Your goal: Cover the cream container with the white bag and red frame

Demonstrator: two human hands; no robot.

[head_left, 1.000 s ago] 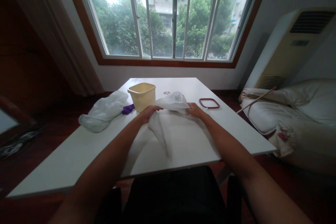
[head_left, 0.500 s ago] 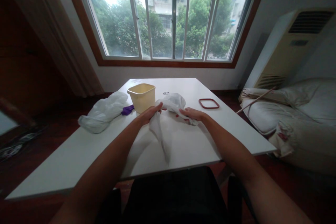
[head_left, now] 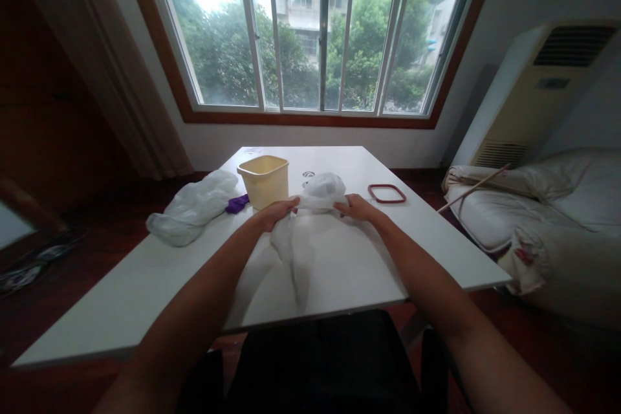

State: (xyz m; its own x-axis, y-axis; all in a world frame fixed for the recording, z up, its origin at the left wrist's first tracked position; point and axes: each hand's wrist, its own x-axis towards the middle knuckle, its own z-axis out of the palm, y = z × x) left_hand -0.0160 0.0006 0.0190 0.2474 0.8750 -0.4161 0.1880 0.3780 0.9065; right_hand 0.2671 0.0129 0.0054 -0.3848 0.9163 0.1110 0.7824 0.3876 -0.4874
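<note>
A thin, whitish plastic bag is stretched between my two hands above the white table. My left hand pinches its left side, and a loose strip of it hangs down toward the table's near edge. On the other side, my right hand is closed on the bag's right edge. Part of the bag bulges up behind the hands; whether anything is inside I cannot tell. Just behind my left hand stands a cream plastic bin.
A second crumpled whitish bag lies at the left, beside a purple bundle. To the right is a reddish-brown rounded square frame. Small dark-marked item lies behind the bag. A covered sofa stands right of the table.
My right hand has shifted slightly and its end of the bag no longer droops below the fingers. The bag between the hands is straighter, and the hanging strip has swung a little left.
</note>
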